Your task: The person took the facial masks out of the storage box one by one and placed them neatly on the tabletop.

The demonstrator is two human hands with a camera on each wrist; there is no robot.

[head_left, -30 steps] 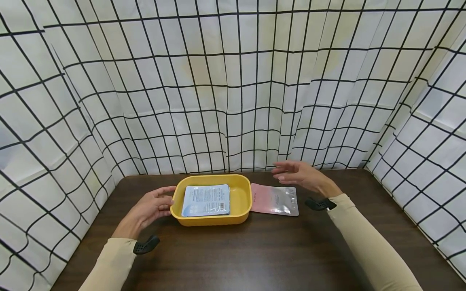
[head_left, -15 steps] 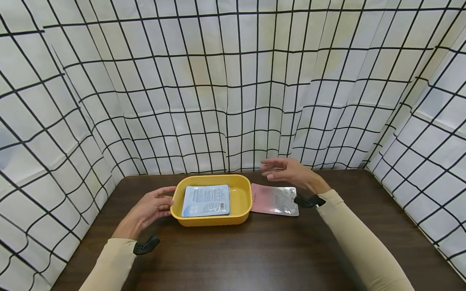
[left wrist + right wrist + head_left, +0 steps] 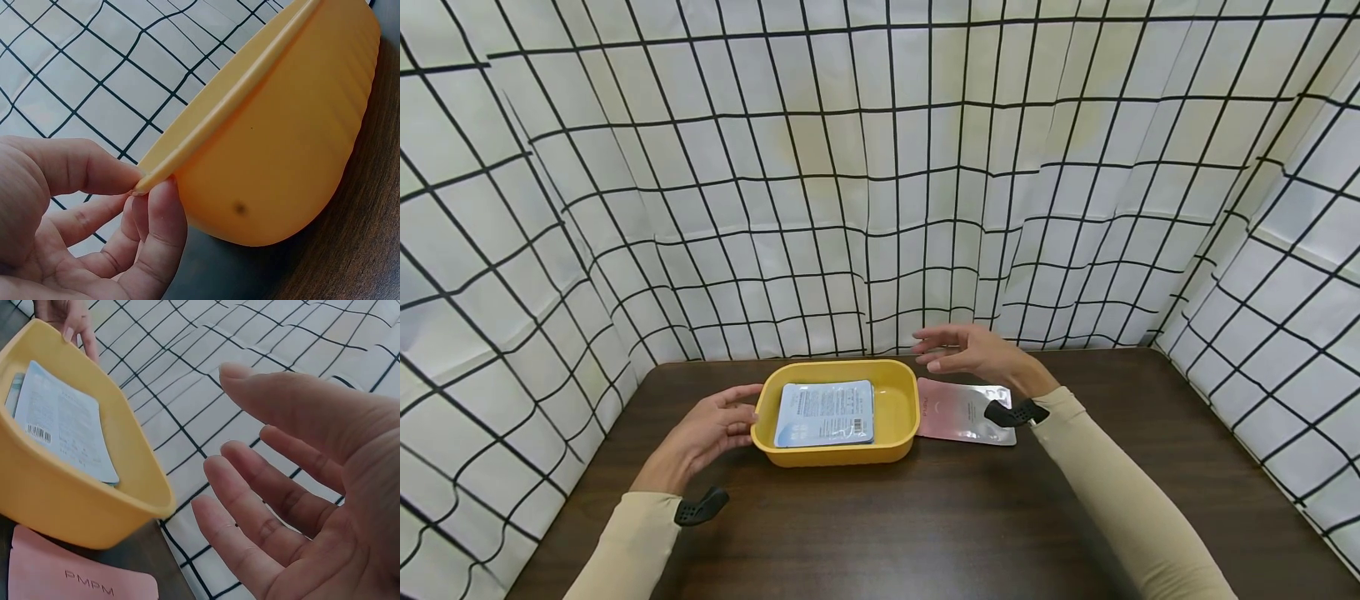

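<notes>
A yellow plastic basin [image 3: 895,400] stands on the table with light blue printed sachets [image 3: 826,414] lying flat inside, stacked. My left hand [image 3: 713,429] is at the basin's left end; the left wrist view shows thumb and fingers pinching its rim [image 3: 206,128]. A pink and silver sachet [image 3: 951,410] marked PMPM lies on the table against the basin's right end, partly covered by my right wristband. Above and behind that sachet, my right hand [image 3: 977,354] hovers with fingers apart and nothing in them. In the right wrist view the right hand [image 3: 294,506] is beside the basin, not touching it.
The dark brown table [image 3: 880,525] extends in front and to both sides. A white curtain with black grid lines [image 3: 880,208] rises right behind its far edge and along the sides. Each wrist wears a black band [image 3: 702,506].
My right hand has moved left, from beyond the pink sachet toward the basin's right end. The left hand, basin and sachets have stayed in place.
</notes>
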